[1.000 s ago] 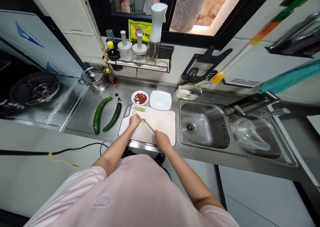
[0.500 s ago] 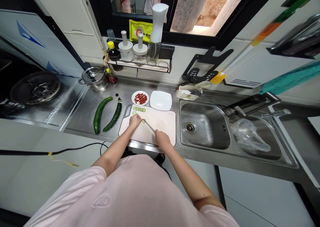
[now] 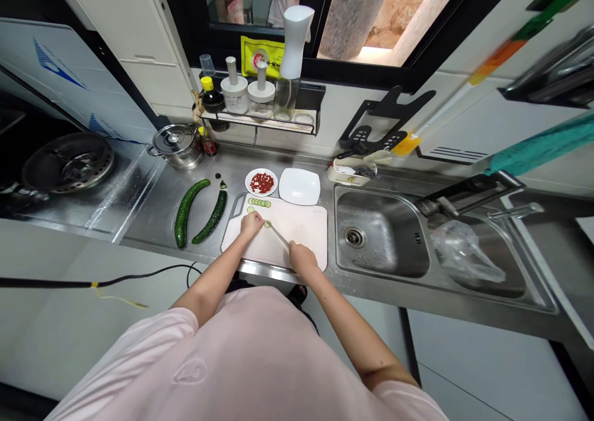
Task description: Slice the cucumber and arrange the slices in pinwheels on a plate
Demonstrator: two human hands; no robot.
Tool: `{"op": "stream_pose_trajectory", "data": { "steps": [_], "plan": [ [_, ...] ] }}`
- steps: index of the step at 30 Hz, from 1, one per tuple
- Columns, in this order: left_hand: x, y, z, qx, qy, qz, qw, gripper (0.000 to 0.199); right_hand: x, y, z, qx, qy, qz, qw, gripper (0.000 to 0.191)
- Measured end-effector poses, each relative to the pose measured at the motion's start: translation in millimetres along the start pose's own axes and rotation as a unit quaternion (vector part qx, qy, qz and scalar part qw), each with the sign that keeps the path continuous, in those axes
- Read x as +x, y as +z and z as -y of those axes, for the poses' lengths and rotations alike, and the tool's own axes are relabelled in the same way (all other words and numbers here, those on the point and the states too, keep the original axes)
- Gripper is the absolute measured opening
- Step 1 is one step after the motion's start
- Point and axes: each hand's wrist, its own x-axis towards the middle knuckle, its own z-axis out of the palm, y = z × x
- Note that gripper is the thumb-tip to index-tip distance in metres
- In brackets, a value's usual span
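Note:
My right hand (image 3: 303,260) is closed round the handle of a knife (image 3: 281,238), whose blade points up and left over the white cutting board (image 3: 301,226). By the blade's tip lies a small cucumber slice (image 3: 268,224). My left hand (image 3: 252,225) is closed just left of that slice; what its fingers pinch, if anything, is too small to tell. A row of cucumber slices (image 3: 258,202) lies at the board's upper left, with a single slice (image 3: 251,210) below. Left of the board are a whole cucumber (image 3: 184,213) and a cut cucumber (image 3: 213,218).
Behind the board sit a plate of chopped red pieces (image 3: 249,183) and a white square plate (image 3: 299,186). A lidded pot (image 3: 176,151) stands back left, a pan (image 3: 67,161) farther left. Right of the board is the sink (image 3: 385,247). A shelf (image 3: 264,121) holds jars and bottles.
The whole view has shifted very slightly. Both hands and the knife hold nearly the same places on the board.

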Motion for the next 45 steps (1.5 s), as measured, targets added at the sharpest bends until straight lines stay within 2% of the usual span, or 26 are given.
{"op": "stream_pose_trajectory", "data": {
  "steps": [14, 32, 45],
  "plan": [
    [0, -0.6, 0, 0.006, -0.001, 0.0, 1.0, 0.016, -15, 10, -16, -0.001, 0.004, 0.014, 1.0, 0.023],
    [0, -0.5, 0, 0.01, 0.002, -0.002, 1.0, 0.016, 7, 10, -1, -0.005, -0.008, -0.021, 1.0, 0.026],
    [1, -0.1, 1, 0.005, 0.001, -0.002, 1.0, 0.015, -10, 10, -10, -0.003, -0.001, 0.01, 1.0, 0.025]
  ]
}}
